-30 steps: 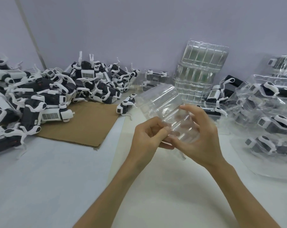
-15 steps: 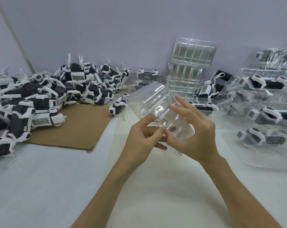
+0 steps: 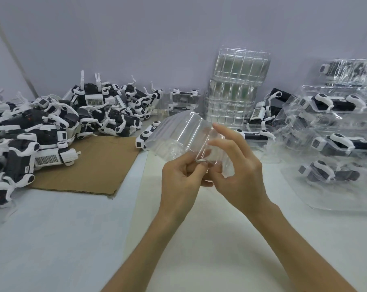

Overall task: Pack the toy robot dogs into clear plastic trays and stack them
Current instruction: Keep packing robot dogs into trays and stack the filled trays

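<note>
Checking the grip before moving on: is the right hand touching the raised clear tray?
Touching. The head view shows the right hand pinching the raised clear tray at its near edge, thumb and fingers against the plastic.

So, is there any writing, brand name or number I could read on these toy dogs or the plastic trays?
Nothing here can be read.
White tag on a dog at the left: too small to read.
Gridded panel beside it: a fine pattern only, no letters made out.
Held tray: clear plastic, no print visible.
</note>
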Motion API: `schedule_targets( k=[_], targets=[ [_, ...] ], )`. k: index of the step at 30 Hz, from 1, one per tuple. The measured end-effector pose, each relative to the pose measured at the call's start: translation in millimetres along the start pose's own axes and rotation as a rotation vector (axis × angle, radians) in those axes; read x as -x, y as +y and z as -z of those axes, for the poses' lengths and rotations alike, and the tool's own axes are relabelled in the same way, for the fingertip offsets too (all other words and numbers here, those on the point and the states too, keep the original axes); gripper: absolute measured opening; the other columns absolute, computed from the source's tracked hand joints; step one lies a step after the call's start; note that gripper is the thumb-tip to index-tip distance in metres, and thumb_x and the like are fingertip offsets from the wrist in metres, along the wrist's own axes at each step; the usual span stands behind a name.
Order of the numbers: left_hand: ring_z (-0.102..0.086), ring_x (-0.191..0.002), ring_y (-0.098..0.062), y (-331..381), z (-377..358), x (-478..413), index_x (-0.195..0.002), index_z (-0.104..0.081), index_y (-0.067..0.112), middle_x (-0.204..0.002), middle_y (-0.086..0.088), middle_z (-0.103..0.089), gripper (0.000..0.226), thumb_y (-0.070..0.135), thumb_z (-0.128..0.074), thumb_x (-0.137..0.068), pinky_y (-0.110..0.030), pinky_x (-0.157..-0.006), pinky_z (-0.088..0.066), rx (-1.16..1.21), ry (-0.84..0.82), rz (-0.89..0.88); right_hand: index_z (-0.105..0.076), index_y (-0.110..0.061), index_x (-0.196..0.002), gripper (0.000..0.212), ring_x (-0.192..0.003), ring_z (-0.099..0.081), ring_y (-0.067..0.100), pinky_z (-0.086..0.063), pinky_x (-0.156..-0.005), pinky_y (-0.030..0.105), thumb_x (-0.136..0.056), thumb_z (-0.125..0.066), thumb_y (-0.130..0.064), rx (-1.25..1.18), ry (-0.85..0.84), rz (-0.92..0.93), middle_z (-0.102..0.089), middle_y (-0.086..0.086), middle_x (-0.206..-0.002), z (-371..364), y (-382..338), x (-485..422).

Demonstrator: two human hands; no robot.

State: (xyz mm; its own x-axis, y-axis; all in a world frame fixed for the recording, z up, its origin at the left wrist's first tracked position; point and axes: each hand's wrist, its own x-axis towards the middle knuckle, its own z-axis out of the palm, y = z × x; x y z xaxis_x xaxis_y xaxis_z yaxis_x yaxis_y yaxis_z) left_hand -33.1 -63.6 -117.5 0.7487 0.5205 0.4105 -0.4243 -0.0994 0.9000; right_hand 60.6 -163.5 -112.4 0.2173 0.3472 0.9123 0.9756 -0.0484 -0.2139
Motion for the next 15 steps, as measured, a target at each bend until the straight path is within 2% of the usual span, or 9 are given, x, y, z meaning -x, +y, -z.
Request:
schedule_targets(
  k=[3, 5, 8, 12, 15],
  targets=[
    [-0.075, -0.075, -0.027, -2.0, -0.8, 2.9, -0.09, -0.073, 0.013, -0.082, -0.007, -0.076, 0.017, 0.004, -0.059, -0.09, -0.035, -0.067, -0.062, -0.024, 0.025, -0.038, -0.046, -0.013, -0.137, 0.064, -0.139, -0.043, 0.013, -0.038, -0.109, 0.021, -0.079, -0.063, 0.007, -0.025, -0.056, -0.115, -0.047, 0.007, -0.149, -3.1, -1.9, 2.6],
    [-0.075, -0.073, -0.025, -3.2, -4.5, 6.2, -0.086, -0.071, 0.019, -0.077, -0.008, -0.075, 0.019, 0.006, -0.057, -0.09, -0.034, -0.068, -0.062, -0.057, 0.023, -0.08, -0.041, -0.016, -0.144, 0.063, -0.133, -0.049, 0.012, -0.04, -0.106, 0.02, -0.085, -0.057, -0.001, -0.006, -0.068, -0.189, -0.049, 0.001, -0.147, -4.2, -1.0, 2.8],
    [-0.075, -0.073, -0.019, -5.3, -9.4, 7.8, -0.083, -0.068, 0.03, -0.077, -0.001, -0.075, 0.025, 0.009, -0.059, -0.093, -0.036, -0.069, -0.062, -0.151, 0.047, -0.164, -0.042, -0.018, -0.145, 0.059, -0.114, -0.059, 0.013, -0.045, -0.095, 0.016, -0.089, -0.051, -0.004, 0.016, -0.059, -0.216, -0.056, -0.005, -0.134, -4.6, 0.6, 3.7],
    [-0.074, -0.069, -0.011, -5.1, -11.9, 5.9, -0.079, -0.066, 0.034, -0.074, 0.008, -0.075, 0.02, 0.021, -0.065, -0.094, -0.035, -0.065, -0.062, -0.23, 0.115, -0.183, -0.045, -0.013, -0.144, 0.058, -0.112, -0.061, 0.016, -0.047, -0.094, 0.017, -0.09, -0.058, 0.002, 0.016, -0.052, -0.181, -0.06, 0.001, -0.133, -8.1, 0.0, 5.6],
    [-0.073, -0.069, -0.008, -4.8, -12.5, 4.5, -0.084, -0.064, 0.032, -0.076, 0.009, -0.075, 0.02, 0.017, -0.061, -0.097, -0.033, -0.065, -0.062, -0.306, 0.09, -0.209, -0.047, -0.008, -0.144, 0.06, -0.108, -0.061, 0.015, -0.043, -0.094, 0.009, -0.087, -0.06, 0.007, 0.078, -0.03, -0.18, -0.062, 0.006, -0.131, -7.2, 2.1, 4.9]
  ],
)
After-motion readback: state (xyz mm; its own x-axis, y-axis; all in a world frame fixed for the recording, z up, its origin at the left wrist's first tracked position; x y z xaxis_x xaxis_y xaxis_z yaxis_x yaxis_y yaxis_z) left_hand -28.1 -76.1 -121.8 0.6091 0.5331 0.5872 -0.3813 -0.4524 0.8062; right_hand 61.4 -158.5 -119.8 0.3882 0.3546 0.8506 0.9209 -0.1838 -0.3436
